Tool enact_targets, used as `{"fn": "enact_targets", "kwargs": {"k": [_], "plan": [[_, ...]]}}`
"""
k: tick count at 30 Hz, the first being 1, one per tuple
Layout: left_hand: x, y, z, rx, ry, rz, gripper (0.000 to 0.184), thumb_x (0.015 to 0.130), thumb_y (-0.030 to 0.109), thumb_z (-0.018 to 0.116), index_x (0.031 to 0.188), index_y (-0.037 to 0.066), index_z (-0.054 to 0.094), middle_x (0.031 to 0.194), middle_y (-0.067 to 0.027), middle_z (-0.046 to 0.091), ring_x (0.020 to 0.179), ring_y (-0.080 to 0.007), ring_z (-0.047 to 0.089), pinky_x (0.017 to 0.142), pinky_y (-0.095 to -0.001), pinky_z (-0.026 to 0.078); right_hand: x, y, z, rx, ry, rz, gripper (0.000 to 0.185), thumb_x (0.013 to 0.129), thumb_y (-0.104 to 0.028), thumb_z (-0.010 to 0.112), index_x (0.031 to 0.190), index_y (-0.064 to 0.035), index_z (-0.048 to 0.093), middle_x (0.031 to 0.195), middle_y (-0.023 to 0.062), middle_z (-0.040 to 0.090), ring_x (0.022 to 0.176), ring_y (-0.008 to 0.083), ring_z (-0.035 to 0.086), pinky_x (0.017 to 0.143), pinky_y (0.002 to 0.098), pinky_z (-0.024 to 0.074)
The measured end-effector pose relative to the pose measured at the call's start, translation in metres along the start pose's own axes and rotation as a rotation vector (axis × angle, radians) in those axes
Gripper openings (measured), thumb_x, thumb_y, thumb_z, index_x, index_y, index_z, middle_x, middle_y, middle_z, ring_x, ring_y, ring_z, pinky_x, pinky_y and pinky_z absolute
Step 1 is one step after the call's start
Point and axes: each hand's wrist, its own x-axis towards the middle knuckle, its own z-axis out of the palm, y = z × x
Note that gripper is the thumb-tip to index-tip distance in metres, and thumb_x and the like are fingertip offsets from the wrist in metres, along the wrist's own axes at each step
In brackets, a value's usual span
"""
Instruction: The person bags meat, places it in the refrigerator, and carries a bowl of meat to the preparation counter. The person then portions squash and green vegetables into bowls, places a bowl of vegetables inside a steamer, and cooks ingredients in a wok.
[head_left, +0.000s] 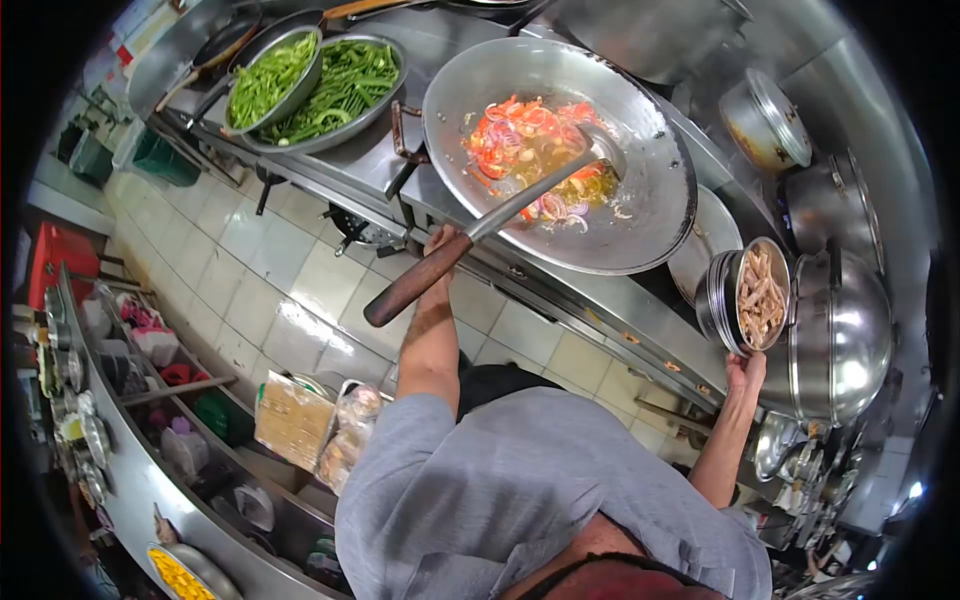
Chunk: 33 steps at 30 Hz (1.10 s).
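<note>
A large wok [640, 215] holds tomato, onion and liquid. A ladle [535, 192] with a wooden handle rests with its bowl in this food and its handle over the stove's front edge. My left hand [447, 245] is beside the stove's front edge, partly behind the ladle's handle; its fingers are mostly hidden. On the right, my right hand [745, 370] grips the bottom rim of a metal bowl [743, 300] of light brown strips, tilted toward the camera, with other stacked metal bowls against it.
Two bowls of cut green vegetables [385, 110] stand left of the wok. Lidded pots [765, 120] and a large shiny pot [850, 335] line the right side. A shelved steel counter [150, 440] curves along the lower left, across the tiled floor [300, 270].
</note>
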Motion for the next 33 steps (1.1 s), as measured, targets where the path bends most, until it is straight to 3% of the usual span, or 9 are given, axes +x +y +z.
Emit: {"fn": "enact_targets", "kwargs": {"k": [4, 9, 12, 14, 17, 18, 21, 25, 33], "plan": [[-0.049, 0.038, 0.044, -0.153, -0.056, 0.073, 0.015, 0.079, 0.013, 0.069, 0.081, 0.003, 0.058, 0.074, -0.0035, 0.058, 0.065, -0.0136, 0.057, 0.062, -0.0254, 0.047, -0.008, -0.013, 0.002, -0.053, -0.001, 0.024, 0.01, 0.074, -0.005, 0.049, 0.077, 0.0021, 0.054, 0.066, 0.0095, 0.052, 0.052, 0.0167, 0.044, 0.044, 0.0299, 0.0393], [-0.012, 0.006, 0.026, -0.212, -0.128, 0.134, 0.016, 0.08, 0.015, 0.068, 0.086, 0.002, 0.06, 0.077, -0.0047, 0.061, 0.066, -0.0127, 0.058, 0.057, -0.0261, 0.046, -0.002, -0.026, 0.017, -0.158, -0.085, 0.011, 0.009, 0.075, -0.007, 0.052, 0.075, 0.0016, 0.053, 0.061, 0.0074, 0.048, 0.047, 0.0148, 0.042, 0.044, 0.0277, 0.0425], [0.003, -0.018, 0.018, 0.075, -0.057, 0.368, 0.012, 0.08, 0.014, 0.066, 0.083, 0.003, 0.062, 0.076, -0.0048, 0.062, 0.065, -0.0132, 0.059, 0.057, -0.0268, 0.046, -0.005, -0.039, 0.032, -0.236, -0.124, 0.012, 0.009, 0.077, -0.007, 0.05, 0.073, 0.0, 0.054, 0.054, 0.0058, 0.047, 0.041, 0.0144, 0.041, 0.043, 0.0277, 0.0442], [-0.015, -0.003, 0.033, -0.273, -0.189, 0.147, 0.024, 0.085, 0.034, 0.054, 0.095, 0.012, 0.059, 0.085, -0.0002, 0.059, 0.076, -0.0148, 0.055, 0.068, -0.0315, 0.045, 0.022, -0.052, 0.025, -0.299, -0.229, 0.049, 0.012, 0.08, -0.008, 0.048, 0.071, -0.0026, 0.054, 0.05, 0.005, 0.048, 0.038, 0.0144, 0.042, 0.041, 0.0273, 0.0424], [-0.036, 0.015, 0.059, -0.612, 0.168, 0.041, 0.019, 0.071, 0.018, 0.072, 0.075, 0.001, 0.064, 0.068, -0.0028, 0.061, 0.052, -0.015, 0.055, 0.044, -0.0301, 0.044, 0.016, -0.056, 0.037, -0.262, -0.241, 0.027, 0.017, 0.083, -0.009, 0.046, 0.069, -0.0033, 0.053, 0.052, 0.0058, 0.05, 0.039, 0.0133, 0.043, 0.04, 0.025, 0.0409], [-0.033, 0.023, 0.065, -0.367, 0.34, -0.108, 0.024, 0.068, 0.019, 0.074, 0.075, -0.001, 0.065, 0.068, -0.004, 0.062, 0.049, -0.016, 0.056, 0.04, -0.0281, 0.044, 0.013, -0.057, 0.04, -0.297, -0.222, -0.025, 0.018, 0.083, -0.01, 0.046, 0.068, -0.0043, 0.053, 0.052, 0.0053, 0.05, 0.04, 0.0133, 0.043, 0.04, 0.0252, 0.0402], [-0.046, 0.025, 0.067, -0.369, 0.326, 0.009, 0.022, 0.069, 0.018, 0.073, 0.078, 0.0, 0.066, 0.071, -0.0055, 0.063, 0.052, -0.0153, 0.059, 0.042, -0.0236, 0.046, 0.022, -0.073, 0.043, -0.482, -0.311, -0.057, 0.017, 0.083, -0.009, 0.047, 0.068, -0.0053, 0.052, 0.052, 0.0046, 0.05, 0.039, 0.0144, 0.042, 0.039, 0.0268, 0.04], [-0.066, 0.047, 0.074, -0.239, 0.379, -0.036, 0.022, 0.069, 0.019, 0.074, 0.08, 0.001, 0.066, 0.074, -0.0072, 0.064, 0.053, -0.0143, 0.06, 0.045, -0.0241, 0.05, -0.008, -0.073, 0.062, -0.096, -0.31, 0.037, 0.018, 0.083, -0.005, 0.046, 0.067, -0.0065, 0.053, 0.056, 0.0033, 0.051, 0.044, 0.0148, 0.043, 0.044, 0.0287, 0.0382], [-0.051, 0.036, 0.07, -0.194, 0.344, -0.061, 0.023, 0.074, 0.022, 0.069, 0.083, 0.002, 0.065, 0.076, -0.0077, 0.063, 0.057, -0.0153, 0.06, 0.052, -0.0257, 0.05, -0.03, -0.085, 0.082, -0.19, -0.317, -0.026, 0.015, 0.085, -0.006, 0.046, 0.072, -0.0083, 0.052, 0.056, -0.0008, 0.046, 0.046, 0.0128, 0.04, 0.046, 0.0287, 0.0382]]}}
